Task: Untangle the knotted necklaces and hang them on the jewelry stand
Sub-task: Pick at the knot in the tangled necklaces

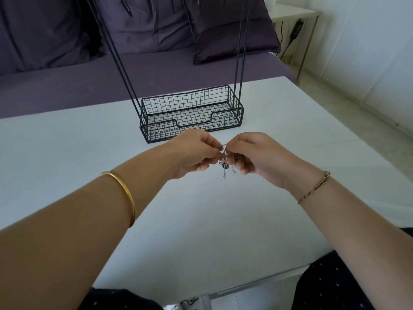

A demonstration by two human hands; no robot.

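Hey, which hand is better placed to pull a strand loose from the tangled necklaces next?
Probably the right hand: the loose ends of the necklaces dangle beside its curled fingers, while the left hand pinches the top of the tangle and can anchor it.

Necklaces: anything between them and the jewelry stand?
Nothing visible. The left hand and right hand pinch the tangled necklaces above the table, just in front of the jewelry stand, open space between. The stand's hanging bars are out of frame.
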